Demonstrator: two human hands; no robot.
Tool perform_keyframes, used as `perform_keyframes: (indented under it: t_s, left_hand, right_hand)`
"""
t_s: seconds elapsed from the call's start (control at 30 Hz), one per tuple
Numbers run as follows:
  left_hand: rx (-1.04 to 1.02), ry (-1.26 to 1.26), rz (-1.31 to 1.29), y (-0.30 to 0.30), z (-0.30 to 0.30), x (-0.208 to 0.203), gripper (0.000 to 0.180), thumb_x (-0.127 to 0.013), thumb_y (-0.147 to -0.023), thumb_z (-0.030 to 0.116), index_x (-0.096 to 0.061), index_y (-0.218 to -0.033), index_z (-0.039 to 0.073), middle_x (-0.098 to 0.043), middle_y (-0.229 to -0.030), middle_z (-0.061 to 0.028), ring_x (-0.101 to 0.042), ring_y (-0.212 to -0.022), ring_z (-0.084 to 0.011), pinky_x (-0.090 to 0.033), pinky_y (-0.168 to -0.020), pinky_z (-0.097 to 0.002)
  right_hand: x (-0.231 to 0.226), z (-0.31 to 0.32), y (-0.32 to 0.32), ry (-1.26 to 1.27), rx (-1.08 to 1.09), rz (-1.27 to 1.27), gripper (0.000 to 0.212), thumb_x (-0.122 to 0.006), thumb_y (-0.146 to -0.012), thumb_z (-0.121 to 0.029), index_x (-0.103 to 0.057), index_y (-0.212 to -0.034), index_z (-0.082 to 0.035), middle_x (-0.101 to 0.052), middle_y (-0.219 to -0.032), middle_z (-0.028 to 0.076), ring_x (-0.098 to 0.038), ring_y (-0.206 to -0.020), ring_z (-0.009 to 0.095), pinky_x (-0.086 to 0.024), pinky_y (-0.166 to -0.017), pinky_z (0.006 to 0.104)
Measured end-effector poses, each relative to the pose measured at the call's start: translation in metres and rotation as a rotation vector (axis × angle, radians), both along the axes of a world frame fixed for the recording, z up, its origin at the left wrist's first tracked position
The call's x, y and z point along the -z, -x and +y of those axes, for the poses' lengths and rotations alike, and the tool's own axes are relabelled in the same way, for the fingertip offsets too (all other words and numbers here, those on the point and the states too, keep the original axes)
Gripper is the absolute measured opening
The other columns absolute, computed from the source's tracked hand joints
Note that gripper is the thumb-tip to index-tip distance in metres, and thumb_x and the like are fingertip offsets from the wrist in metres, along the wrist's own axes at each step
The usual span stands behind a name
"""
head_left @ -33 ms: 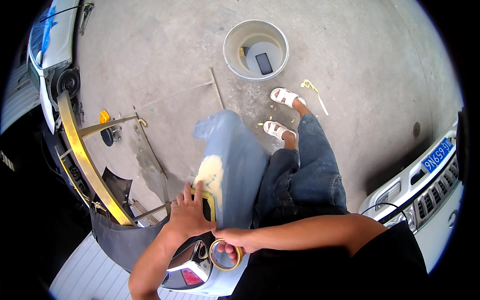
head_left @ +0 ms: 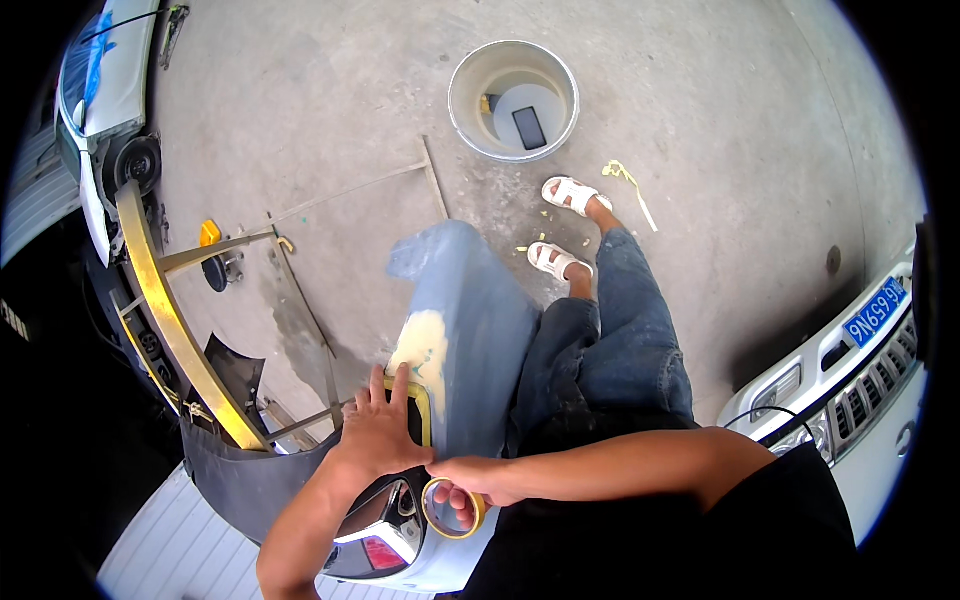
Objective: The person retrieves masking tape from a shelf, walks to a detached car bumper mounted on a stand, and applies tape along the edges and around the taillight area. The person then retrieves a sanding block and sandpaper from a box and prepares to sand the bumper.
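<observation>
A grey-blue car body panel (head_left: 478, 330) with a cream filler patch (head_left: 420, 345) stands in front of me. Yellow masking tape (head_left: 424, 405) runs along the rim of a dark-edged tail light (head_left: 385, 535). My left hand (head_left: 378, 435) lies over that rim with its fingers spread, fingertips at the tape by the lower end of the patch. Its thumb reaches toward my right hand (head_left: 472, 478), which closes round a roll of masking tape (head_left: 474, 524); some fingers pass through the roll's hole. Whatever lies under my left palm is hidden.
A metal bucket (head_left: 457, 125) holds water and a dark rectangular block. A metal stand (head_left: 303, 300) and a yellow-edged curved part (head_left: 160, 300) are to the left. Tape scraps (head_left: 630, 180) lie near my feet. A white vehicle (head_left: 800, 400) is at the right.
</observation>
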State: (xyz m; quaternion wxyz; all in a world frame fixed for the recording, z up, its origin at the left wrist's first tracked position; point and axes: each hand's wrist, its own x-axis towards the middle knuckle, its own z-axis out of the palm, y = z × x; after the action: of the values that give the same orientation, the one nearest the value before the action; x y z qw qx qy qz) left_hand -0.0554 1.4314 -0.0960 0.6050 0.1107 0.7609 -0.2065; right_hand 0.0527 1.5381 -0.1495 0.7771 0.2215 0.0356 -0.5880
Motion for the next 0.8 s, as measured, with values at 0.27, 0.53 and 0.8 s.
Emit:
perform_keyframes:
  t_s: [0.27,0.53,0.8]
  left_hand:
    - [-0.024,0.0,-0.04,-0.001,-0.003,0.004,0.127,-0.08,-0.052,0.046,-0.006,-0.147,0.005,-0.017,-0.143,-0.0315,-0.031,-0.126,-0.0489,-0.03,-0.101,-0.0534]
    - [0.032,0.026,-0.045,-0.007,-0.009,0.01,0.127,-0.08,-0.055,0.052,-0.005,-0.147,0.004,-0.025,-0.14,-0.0285,-0.038,-0.121,-0.0454,-0.033,-0.099,-0.0534]
    - [-0.422,-0.148,0.238,0.005,-0.039,0.029,0.101,-0.081,-0.058,0.045,-0.036,-0.131,-0.01,-0.052,-0.122,-0.0263,-0.054,-0.111,-0.0369,-0.045,-0.092,-0.0361]
  right_hand:
    - [-0.046,0.018,0.004,-0.089,0.162,0.92,0.045,-0.039,-0.094,-0.038,-0.053,-0.082,0.004,-0.06,-0.062,0.018,-0.062,-0.06,0.03,-0.048,-0.059,0.0415]
    - [-0.131,0.019,0.004,0.446,0.588,1.541,0.033,-0.05,-0.086,-0.031,-0.06,-0.077,0.0,-0.06,-0.064,0.022,-0.061,-0.06,0.038,-0.049,-0.059,0.0473]
    - [-0.07,0.063,0.024,0.145,0.325,1.473,0.04,-0.048,-0.094,-0.033,-0.049,-0.069,-0.001,-0.051,-0.053,0.015,-0.054,-0.049,0.033,-0.041,-0.049,0.0436]
